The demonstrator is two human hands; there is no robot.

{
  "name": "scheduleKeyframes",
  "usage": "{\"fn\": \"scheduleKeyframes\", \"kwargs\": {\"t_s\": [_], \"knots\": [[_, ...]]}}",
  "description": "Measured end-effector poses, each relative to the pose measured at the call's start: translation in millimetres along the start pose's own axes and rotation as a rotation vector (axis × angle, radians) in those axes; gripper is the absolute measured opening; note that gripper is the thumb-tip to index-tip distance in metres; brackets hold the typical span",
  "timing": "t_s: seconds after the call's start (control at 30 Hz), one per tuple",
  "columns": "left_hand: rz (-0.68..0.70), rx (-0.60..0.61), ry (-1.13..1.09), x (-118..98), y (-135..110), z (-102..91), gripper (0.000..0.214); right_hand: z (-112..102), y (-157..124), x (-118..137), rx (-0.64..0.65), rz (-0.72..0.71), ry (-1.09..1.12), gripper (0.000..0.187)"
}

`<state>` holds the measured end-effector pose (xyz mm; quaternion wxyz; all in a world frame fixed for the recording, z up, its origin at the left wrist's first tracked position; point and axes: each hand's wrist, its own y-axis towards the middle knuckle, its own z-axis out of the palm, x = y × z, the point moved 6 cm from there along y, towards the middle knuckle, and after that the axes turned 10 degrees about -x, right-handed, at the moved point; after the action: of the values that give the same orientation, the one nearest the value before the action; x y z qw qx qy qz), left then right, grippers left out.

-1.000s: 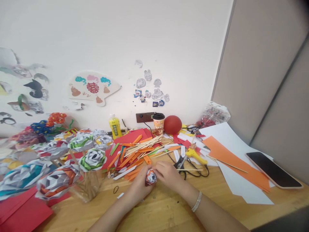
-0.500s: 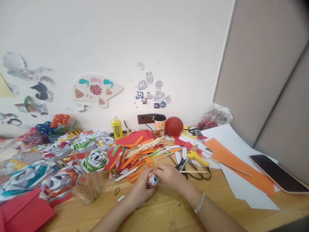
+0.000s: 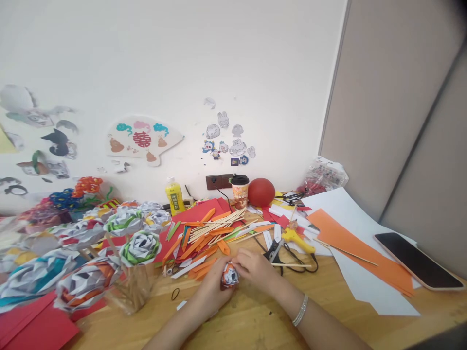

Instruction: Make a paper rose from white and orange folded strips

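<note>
"Left hand (image 3: 212, 283): what is held?"

"A small orange-and-white paper flower (image 3: 230, 276) is clasped in its curled grasp, above the wooden table (image 3: 255, 323)."

"And the right hand (image 3: 256, 270)?"

"It is set, bunched, at the flower's upper right edge; whether anything is pinched cannot be told. Scissors (image 3: 271, 252) are seen just beyond it."

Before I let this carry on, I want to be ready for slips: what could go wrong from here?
The left hand holds the small paper flower, with the right hand at its edge; too firm a pinch could crush its folds.

The scissors and a black cord lie close beyond the right hand; a careless sweep might snag the cord and drag the yellow glue gun.
</note>
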<state>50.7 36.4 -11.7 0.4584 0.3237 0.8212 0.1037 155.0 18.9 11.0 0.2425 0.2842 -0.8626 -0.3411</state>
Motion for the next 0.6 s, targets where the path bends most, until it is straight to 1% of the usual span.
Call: {"fn": "scheduleKeyframes", "kwargs": {"t_s": [0.13, 0.23, 0.33, 0.47, 0.6], "knots": [[-0.023, -0.006, 0.012, 3.0, -1.5, 0.9, 0.044, 3.8, -0.9, 0.2, 0.026, -0.043, -0.087, 0.023], [-0.037, -0.022, 0.013, 5.8, -2.3, 0.5, 0.049, 4.5, -0.9, -0.2, 0.063, -0.008, -0.069, 0.020], [-0.023, -0.033, -0.004, 5.0, -2.0, -0.6, 0.050, 2.0, 0.1, -1.6, 0.071, 0.088, 0.057, 0.015], [0.024, -0.017, -0.005, 0.7, -1.1, -1.1, 0.050, -1.0, 2.4, -5.7, 0.027, 0.244, 0.238, 0.010], [0.039, 0.025, 0.018, -3.4, -1.0, -0.3, 0.050, -0.8, 3.3, -9.1, -0.005, 0.343, 0.300, 0.010]]}}
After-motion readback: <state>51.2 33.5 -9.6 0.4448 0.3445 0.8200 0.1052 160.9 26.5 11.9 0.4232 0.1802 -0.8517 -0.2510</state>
